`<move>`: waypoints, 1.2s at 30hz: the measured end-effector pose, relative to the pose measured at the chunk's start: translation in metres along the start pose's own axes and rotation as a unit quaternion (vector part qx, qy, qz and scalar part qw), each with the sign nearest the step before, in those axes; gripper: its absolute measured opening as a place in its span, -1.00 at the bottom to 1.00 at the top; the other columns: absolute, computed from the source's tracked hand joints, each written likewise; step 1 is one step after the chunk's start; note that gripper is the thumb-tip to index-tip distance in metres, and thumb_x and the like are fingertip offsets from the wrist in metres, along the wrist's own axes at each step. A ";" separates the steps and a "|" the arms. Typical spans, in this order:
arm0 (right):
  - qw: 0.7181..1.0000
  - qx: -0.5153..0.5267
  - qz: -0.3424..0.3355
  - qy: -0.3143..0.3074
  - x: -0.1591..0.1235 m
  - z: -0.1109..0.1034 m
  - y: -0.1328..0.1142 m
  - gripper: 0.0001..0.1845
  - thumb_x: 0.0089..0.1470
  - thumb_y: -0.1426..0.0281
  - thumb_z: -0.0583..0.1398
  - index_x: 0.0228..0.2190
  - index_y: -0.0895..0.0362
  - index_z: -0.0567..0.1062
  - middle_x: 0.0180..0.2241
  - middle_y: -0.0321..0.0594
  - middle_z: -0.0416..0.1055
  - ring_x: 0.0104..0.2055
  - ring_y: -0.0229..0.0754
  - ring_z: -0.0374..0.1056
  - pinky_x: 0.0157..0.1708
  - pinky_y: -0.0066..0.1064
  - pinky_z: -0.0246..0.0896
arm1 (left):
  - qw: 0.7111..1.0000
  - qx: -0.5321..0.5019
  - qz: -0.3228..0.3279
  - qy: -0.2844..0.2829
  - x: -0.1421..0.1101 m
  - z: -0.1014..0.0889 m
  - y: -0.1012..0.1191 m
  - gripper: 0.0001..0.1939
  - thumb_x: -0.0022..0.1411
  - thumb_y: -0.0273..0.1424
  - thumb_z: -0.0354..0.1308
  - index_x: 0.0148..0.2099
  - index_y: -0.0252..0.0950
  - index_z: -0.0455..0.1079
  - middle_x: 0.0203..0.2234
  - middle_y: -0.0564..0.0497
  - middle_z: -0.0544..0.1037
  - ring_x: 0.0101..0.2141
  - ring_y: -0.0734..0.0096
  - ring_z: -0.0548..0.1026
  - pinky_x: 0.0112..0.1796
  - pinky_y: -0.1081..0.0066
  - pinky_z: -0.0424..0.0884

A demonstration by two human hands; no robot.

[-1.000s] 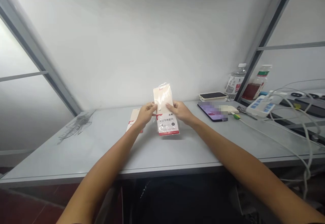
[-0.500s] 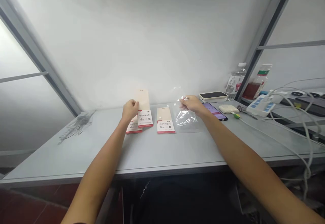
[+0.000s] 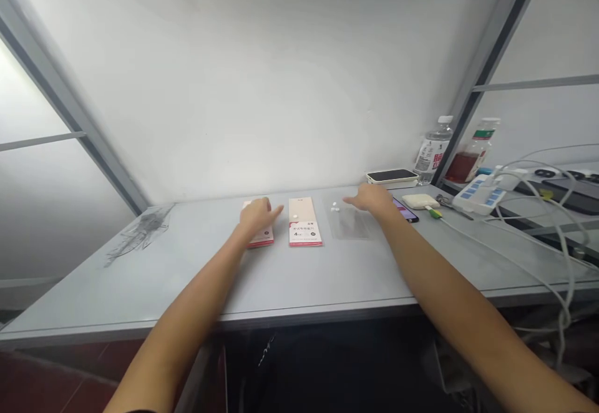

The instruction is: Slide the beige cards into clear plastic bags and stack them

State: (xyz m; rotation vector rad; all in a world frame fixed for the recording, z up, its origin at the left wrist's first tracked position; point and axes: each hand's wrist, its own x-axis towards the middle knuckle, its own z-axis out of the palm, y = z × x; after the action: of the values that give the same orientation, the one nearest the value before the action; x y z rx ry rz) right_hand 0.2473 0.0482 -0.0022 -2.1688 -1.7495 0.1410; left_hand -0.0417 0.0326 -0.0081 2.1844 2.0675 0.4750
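My left hand (image 3: pixel 255 218) lies over a beige and white packet (image 3: pixel 262 236) with a red bottom edge. Its thumb is stretched out to the right and it grips nothing that I can see. To its right a like packet (image 3: pixel 304 231), marked with a large 4, lies flat with a small white button on it. Further right is a clear plastic pouch (image 3: pixel 350 224), flat on the table, with small white buttons near its top. Just above the pouch's right side hovers my right hand (image 3: pixel 373 199), a finger or thumb extended left, holding nothing visible.
A phone with a lit screen (image 3: pixel 406 209) lies partly behind my right wrist. Near the wall are a boxed dark slab (image 3: pixel 393 177) and two bottles, one clear (image 3: pixel 434 151) and one with red liquid (image 3: pixel 470 157). A power strip (image 3: pixel 480 193) and white cables crowd the right side.
The packet raised in my left hand is down on the pile, and that hand has moved slightly right. My right hand has let go of the clear pouch, which now lies flat.
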 end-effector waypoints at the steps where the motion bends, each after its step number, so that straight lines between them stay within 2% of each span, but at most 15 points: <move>1: 1.000 -0.012 0.003 0.001 -0.002 -0.002 -0.003 -0.59 -0.10 0.11 0.19 -0.38 0.22 0.47 -0.28 0.11 0.45 -0.17 0.12 0.36 -0.27 -0.17 0.20 | 0.999 0.011 0.028 -0.020 -0.005 0.004 0.010 -0.60 0.07 0.02 -0.06 -0.36 -0.23 0.27 -0.39 -0.10 0.49 -0.38 0.18 0.45 -0.39 0.32 0.26; 3: 1.000 0.000 -0.025 0.017 -0.008 -0.006 -0.012 -0.56 -0.02 0.09 0.13 -0.29 0.20 0.47 -0.23 0.05 0.45 -0.14 0.06 0.35 -0.26 -0.25 0.19 | 0.994 0.040 0.082 -0.062 -0.014 0.012 0.026 -0.59 0.05 0.02 -0.03 -0.38 -0.25 0.28 -0.41 -0.11 0.48 -0.40 0.18 0.45 -0.40 0.33 0.26; 5: 0.995 0.055 -0.079 0.015 -0.017 -0.007 -0.024 -0.57 0.01 0.08 0.09 -0.27 0.16 0.47 -0.24 -0.05 0.47 -0.18 -0.03 0.36 -0.30 -0.33 0.17 | 0.988 0.072 0.113 -0.073 -0.020 0.017 0.036 -0.64 0.11 -0.09 -0.06 -0.38 -0.28 0.31 -0.37 -0.16 0.48 -0.37 0.17 0.46 -0.38 0.33 0.27; 8: 0.975 0.139 -0.171 -0.034 -0.033 -0.003 -0.041 -0.58 0.04 0.08 0.06 -0.35 0.15 0.49 -0.29 -0.14 0.49 -0.28 -0.16 0.38 -0.36 -0.43 0.15 | 0.982 0.114 0.128 -0.075 -0.023 0.020 0.040 -0.72 0.16 -0.25 -0.10 -0.36 -0.31 0.35 -0.35 -0.18 0.48 -0.37 0.20 0.47 -0.36 0.34 0.27; 11: 0.962 0.171 -0.211 -0.040 -0.044 0.002 -0.053 -0.61 0.06 0.11 0.05 -0.40 0.15 0.49 -0.33 -0.19 0.49 -0.30 -0.21 0.37 -0.37 -0.46 0.13 | 0.981 0.127 0.129 -0.073 -0.023 0.018 0.041 -0.77 0.15 -0.35 -0.07 -0.37 -0.33 0.37 -0.38 -0.18 0.48 -0.38 0.21 0.47 -0.38 0.35 0.27; 14: 0.963 0.175 -0.203 -0.032 -0.048 0.005 -0.057 -0.64 0.07 0.13 0.05 -0.39 0.14 0.49 -0.33 -0.20 0.49 -0.29 -0.20 0.36 -0.36 -0.45 0.13 | 0.984 0.113 0.127 -0.048 -0.023 0.016 0.041 -0.78 0.16 -0.40 -0.10 -0.36 -0.33 0.36 -0.41 -0.16 0.48 -0.41 0.23 0.45 -0.40 0.34 0.25; 17: 0.977 0.168 -0.129 -0.003 -0.046 0.005 -0.056 -0.59 0.01 0.06 0.09 -0.37 0.14 0.49 -0.33 -0.14 0.48 -0.26 -0.12 0.36 -0.37 -0.41 0.14 | 0.990 0.070 0.118 0.010 -0.024 0.013 0.040 -0.73 0.22 -0.39 -0.19 -0.36 -0.30 0.31 -0.44 -0.12 0.46 -0.47 0.30 0.41 -0.45 0.36 0.20; 18: 0.978 0.180 -0.108 -0.011 -0.045 0.005 -0.055 -0.57 -0.01 0.04 0.11 -0.38 0.15 0.49 -0.34 -0.12 0.48 -0.27 -0.10 0.37 -0.39 -0.41 0.14 | 0.991 0.052 0.118 0.031 -0.025 0.012 0.040 -0.72 0.24 -0.38 -0.22 -0.37 -0.29 0.29 -0.45 -0.10 0.45 -0.48 0.32 0.39 -0.46 0.36 0.18; 20: 0.959 0.252 -0.100 -0.076 -0.043 0.006 -0.054 -0.54 -0.05 0.01 0.14 -0.40 0.18 0.50 -0.36 -0.10 0.48 -0.32 -0.10 0.38 -0.44 -0.42 0.16 | 0.989 0.007 0.130 0.068 -0.026 0.009 0.041 -0.71 0.28 -0.33 -0.25 -0.38 -0.27 0.24 -0.46 -0.06 0.45 -0.48 0.35 0.37 -0.47 0.38 0.15; 23: 0.880 0.410 -0.145 -0.190 -0.044 0.009 -0.056 -0.58 -0.04 0.09 0.18 -0.35 0.21 0.51 -0.36 -0.10 0.49 -0.38 -0.15 0.38 -0.47 -0.45 0.20 | 0.979 -0.079 0.164 0.097 -0.030 0.006 0.043 -0.70 0.29 -0.23 -0.23 -0.39 -0.24 0.18 -0.49 0.00 0.43 -0.50 0.39 0.34 -0.47 0.40 0.11; 25: 0.838 0.471 -0.178 -0.211 -0.047 0.011 -0.060 -0.65 -0.04 0.17 0.21 -0.32 0.20 0.50 -0.36 -0.11 0.50 -0.37 -0.16 0.38 -0.45 -0.44 0.23 | 0.977 -0.119 0.161 0.079 -0.032 0.005 0.044 -0.67 0.28 -0.15 -0.22 -0.38 -0.23 0.17 -0.52 0.03 0.42 -0.52 0.40 0.32 -0.49 0.41 0.10; 26: 0.827 0.484 -0.192 -0.212 -0.050 0.012 -0.062 -0.68 -0.05 0.21 0.21 -0.33 0.20 0.50 -0.37 -0.13 0.49 -0.37 -0.16 0.39 -0.44 -0.43 0.25 | 0.976 -0.138 0.151 0.070 -0.033 0.005 0.045 -0.65 0.27 -0.10 -0.22 -0.38 -0.23 0.16 -0.53 0.04 0.42 -0.54 0.41 0.32 -0.50 0.42 0.09; 30: 0.821 0.478 -0.236 -0.204 -0.060 0.017 -0.069 -0.77 -0.03 0.28 0.19 -0.36 0.18 0.50 -0.42 -0.20 0.48 -0.37 -0.15 0.39 -0.39 -0.39 0.28 | 0.968 -0.201 0.131 0.073 -0.033 0.007 0.043 -0.61 0.22 0.00 -0.18 -0.36 -0.23 0.13 -0.55 0.07 0.39 -0.56 0.45 0.30 -0.52 0.44 0.10; 36: 0.822 0.453 -0.287 -0.193 -0.063 0.022 -0.069 -0.77 -0.08 0.35 0.20 -0.32 0.18 0.51 -0.42 -0.23 0.47 -0.35 -0.14 0.38 -0.39 -0.40 0.27 | 0.972 -0.173 0.142 0.074 -0.031 0.007 0.040 -0.60 0.23 -0.02 -0.19 -0.42 -0.23 0.09 -0.60 0.09 0.34 -0.57 0.44 0.28 -0.52 0.44 0.08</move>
State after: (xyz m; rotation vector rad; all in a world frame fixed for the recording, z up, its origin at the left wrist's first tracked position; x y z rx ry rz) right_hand 0.1620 0.0043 -0.0083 -0.9253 -1.8800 1.0652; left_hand -0.0024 0.0000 -0.0088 2.2857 1.5800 0.9723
